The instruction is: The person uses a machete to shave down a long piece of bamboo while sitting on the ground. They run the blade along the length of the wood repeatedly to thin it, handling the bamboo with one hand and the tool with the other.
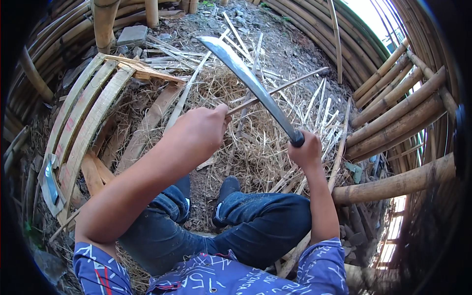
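Note:
My left hand point(205, 127) is closed round the near end of a thin brown bamboo stick point(299, 82), which points away to the upper right. In my right hand point(306, 151) is the dark handle of a long machete point(241, 71). Its shiny, slightly curved blade reaches up and to the left, with the tip far beyond my left hand. The blade crosses over the stick about midway along it; whether they touch I cannot tell. Both are held above a heap of pale curled shavings point(216, 88) on the ground, ahead of my feet.
On the left stands a frame of pale wooden slats point(91, 115), with a shiny torn wrapper point(51, 184) on it. Split bamboo strips point(319, 113) lie scattered around the shavings. Bamboo poles point(398, 182) close in the right side, and a grey block point(132, 35) sits at the back.

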`<state>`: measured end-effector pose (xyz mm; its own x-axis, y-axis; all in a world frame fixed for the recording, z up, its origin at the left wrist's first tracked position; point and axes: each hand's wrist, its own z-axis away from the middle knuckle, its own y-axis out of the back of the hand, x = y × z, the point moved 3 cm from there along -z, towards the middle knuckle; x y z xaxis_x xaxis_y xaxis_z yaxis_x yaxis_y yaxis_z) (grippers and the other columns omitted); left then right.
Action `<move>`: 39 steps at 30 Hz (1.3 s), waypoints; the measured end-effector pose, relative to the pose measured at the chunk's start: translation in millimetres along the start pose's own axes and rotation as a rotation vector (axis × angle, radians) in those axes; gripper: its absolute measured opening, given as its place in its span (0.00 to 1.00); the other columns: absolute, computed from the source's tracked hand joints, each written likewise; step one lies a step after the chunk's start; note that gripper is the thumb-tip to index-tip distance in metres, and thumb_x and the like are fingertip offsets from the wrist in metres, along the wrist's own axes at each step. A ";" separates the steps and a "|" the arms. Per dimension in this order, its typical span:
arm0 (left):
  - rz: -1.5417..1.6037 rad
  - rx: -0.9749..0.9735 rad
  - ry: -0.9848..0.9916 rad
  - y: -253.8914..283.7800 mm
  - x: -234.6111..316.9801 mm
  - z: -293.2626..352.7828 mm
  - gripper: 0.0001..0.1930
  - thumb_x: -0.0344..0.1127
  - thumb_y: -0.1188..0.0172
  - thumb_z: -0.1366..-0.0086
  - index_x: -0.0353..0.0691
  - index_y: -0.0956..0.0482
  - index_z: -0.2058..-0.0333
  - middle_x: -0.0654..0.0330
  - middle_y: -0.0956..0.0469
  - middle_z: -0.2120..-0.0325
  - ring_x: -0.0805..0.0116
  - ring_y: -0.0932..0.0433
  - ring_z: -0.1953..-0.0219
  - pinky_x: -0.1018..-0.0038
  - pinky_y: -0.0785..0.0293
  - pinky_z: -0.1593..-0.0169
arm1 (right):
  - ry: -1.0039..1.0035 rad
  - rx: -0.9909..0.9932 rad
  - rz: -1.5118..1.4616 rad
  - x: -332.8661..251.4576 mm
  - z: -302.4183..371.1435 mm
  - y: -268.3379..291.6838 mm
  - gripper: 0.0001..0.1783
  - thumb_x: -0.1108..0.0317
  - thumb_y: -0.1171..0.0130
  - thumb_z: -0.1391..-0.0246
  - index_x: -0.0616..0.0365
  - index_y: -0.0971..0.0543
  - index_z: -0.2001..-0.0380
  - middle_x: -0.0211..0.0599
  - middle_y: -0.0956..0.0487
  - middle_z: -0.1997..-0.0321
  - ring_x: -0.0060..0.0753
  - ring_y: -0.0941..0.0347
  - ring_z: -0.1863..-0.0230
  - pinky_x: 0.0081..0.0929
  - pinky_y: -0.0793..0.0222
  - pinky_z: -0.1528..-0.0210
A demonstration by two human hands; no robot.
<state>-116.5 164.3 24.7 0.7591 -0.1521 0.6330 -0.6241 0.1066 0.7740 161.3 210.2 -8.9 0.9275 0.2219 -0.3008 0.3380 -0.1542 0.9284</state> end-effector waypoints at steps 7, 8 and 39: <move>-0.013 0.022 -0.015 -1.1 2.2 -0.8 0.12 0.36 0.54 0.31 0.32 0.28 0.61 0.39 0.25 0.76 0.38 0.24 0.68 0.51 0.32 0.63 | 0.119 0.062 -0.003 -18.5 2.7 5.3 0.08 0.65 0.38 0.60 0.56 0.19 0.74 0.48 0.21 0.78 0.50 0.21 0.73 0.41 0.26 0.67; 0.011 0.040 -0.066 0.5 5.6 1.6 0.12 0.36 0.54 0.31 0.32 0.28 0.61 0.39 0.24 0.75 0.39 0.24 0.68 0.51 0.31 0.62 | 0.107 0.063 -0.004 -16.5 0.6 5.7 0.08 0.65 0.38 0.60 0.56 0.19 0.74 0.48 0.21 0.78 0.50 0.21 0.73 0.41 0.26 0.67; -0.269 0.119 -0.017 -6.1 6.5 2.1 0.10 0.35 0.49 0.34 0.32 0.32 0.64 0.41 0.23 0.78 0.42 0.21 0.72 0.54 0.26 0.67 | -0.199 0.052 -0.242 52.0 0.0 6.5 0.13 0.62 0.38 0.60 0.63 0.20 0.77 0.46 0.22 0.81 0.45 0.22 0.76 0.37 0.27 0.70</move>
<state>-108.1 160.6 24.0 0.8975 -0.1762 0.4042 -0.4191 -0.0561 0.9062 211.8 220.7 -18.5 0.8305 0.0658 -0.5531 0.5555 -0.1697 0.8140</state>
